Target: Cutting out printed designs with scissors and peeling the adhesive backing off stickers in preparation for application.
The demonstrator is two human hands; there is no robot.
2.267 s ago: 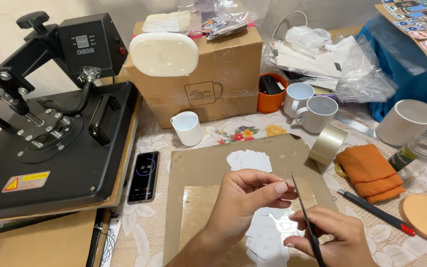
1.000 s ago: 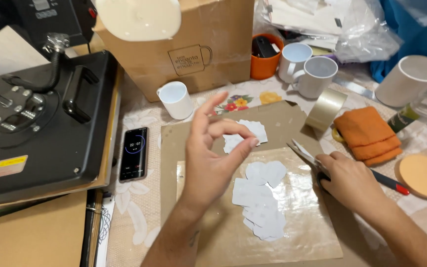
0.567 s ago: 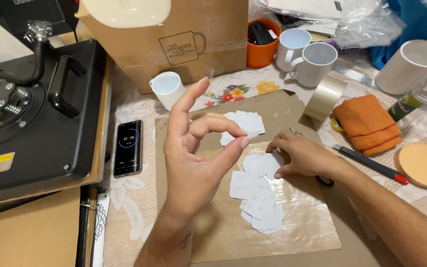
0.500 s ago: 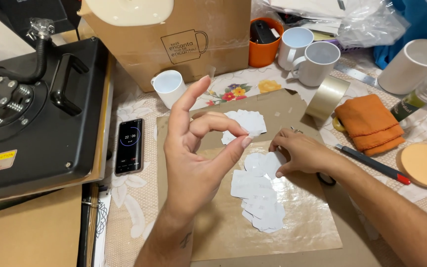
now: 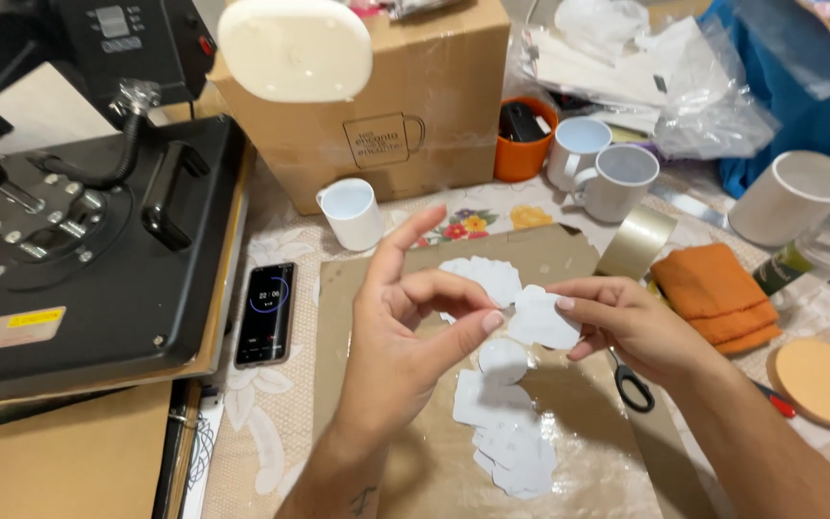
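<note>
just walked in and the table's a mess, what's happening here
A person sits at a cluttered table, working over a brown card sheet. The right hand pinches a white paper cutout at its edge. The left hand is raised beside it, thumb and forefinger close together next to the cutout. More white cutouts lie piled on the sheet below. Scissors rest by the right wrist. A heat press, phone and several mugs stand around.

Craft workshop: heat press (image 5: 79, 221), blank mugs (image 5: 617, 178)
</note>
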